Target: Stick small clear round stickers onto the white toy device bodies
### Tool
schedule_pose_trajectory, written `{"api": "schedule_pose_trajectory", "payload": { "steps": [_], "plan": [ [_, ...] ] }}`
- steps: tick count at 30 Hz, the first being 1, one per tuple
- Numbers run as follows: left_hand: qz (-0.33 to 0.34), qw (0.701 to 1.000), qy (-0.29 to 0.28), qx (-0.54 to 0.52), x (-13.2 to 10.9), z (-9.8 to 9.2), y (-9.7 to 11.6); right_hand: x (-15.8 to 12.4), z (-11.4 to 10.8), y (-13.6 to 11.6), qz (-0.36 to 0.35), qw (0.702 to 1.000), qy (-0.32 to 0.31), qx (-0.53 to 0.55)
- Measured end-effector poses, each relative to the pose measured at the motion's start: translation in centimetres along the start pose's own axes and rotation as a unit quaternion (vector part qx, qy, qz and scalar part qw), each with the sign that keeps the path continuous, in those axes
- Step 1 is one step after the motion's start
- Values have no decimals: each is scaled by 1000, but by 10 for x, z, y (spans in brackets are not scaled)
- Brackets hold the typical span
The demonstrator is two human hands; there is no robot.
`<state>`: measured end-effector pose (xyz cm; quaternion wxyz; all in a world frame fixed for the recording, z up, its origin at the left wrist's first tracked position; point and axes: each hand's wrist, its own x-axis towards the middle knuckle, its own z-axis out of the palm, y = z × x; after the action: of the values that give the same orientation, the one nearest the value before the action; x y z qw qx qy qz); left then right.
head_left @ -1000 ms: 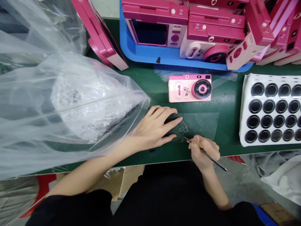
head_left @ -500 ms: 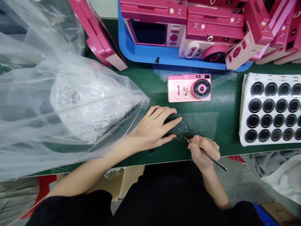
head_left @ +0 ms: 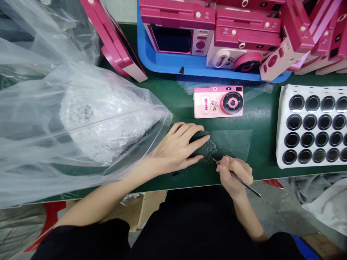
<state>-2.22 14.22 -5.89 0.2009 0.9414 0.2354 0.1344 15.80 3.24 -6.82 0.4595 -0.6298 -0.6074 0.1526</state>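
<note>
Head view: the left hand [head_left: 180, 146] lies with fingers spread, its grip wide, nothing visible in it; its palm side is hidden. The right hand [head_left: 234, 173] has a closed grip on a slender dark tool [head_left: 246, 185], whose middle is concealed by the fingers. Between the hands, clear film [head_left: 234, 144] lies on the green surface [head_left: 151, 182], its left edge hard to make out. The tool's tip is near a transparent irregular outline [head_left: 211, 146]; contact cannot be confirmed. Beyond the film sits a pink camera [head_left: 207, 103]. Picture edges cut off the blue tray [head_left: 162, 65] and disc sheet [head_left: 300, 130].
</note>
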Motion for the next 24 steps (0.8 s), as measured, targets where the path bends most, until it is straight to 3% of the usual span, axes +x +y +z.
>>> {"api": "schedule_pose_trajectory", "payload": {
  "steps": [24],
  "plan": [
    [-2, 1000, -5, 4, 0, 1, 0, -3, 1, -1, 46, 998, 33, -24]
  ]
}}
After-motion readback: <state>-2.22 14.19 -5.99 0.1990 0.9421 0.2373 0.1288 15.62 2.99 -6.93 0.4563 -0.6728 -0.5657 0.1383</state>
